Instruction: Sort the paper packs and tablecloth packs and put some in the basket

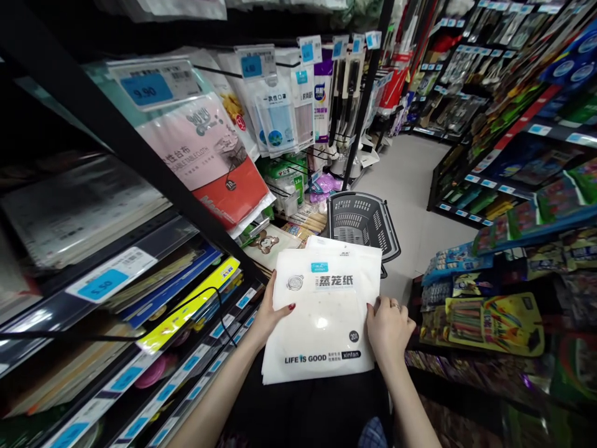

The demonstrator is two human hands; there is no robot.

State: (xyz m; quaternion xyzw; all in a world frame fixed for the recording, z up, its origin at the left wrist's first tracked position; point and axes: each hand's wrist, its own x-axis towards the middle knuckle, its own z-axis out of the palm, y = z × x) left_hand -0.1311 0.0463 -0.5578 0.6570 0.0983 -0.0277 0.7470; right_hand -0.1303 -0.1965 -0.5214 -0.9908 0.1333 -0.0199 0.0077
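Observation:
Between both hands is a stack of white flat packs of steamer paper [321, 330], the front one printed "LIFE IS GOOD xinfan". My left hand [270, 314] grips the left edge, thumb on the front and fingers hidden behind. On the right edge, my right hand [387, 323] pinches the packs between its thumb and curled fingers; a ring shows on it. Just beyond the packs, a grey plastic shopping basket [364, 218] stands on the floor, with nothing visible inside the part I can see.
Shelving on the left holds tablecloth packs [219, 162], mask packs [275, 118] and price tags [112, 274]. A black wire hook [186, 311] juts out there. Snack bags [494, 323] hang close on the right. The grey aisle floor [410, 174] runs ahead.

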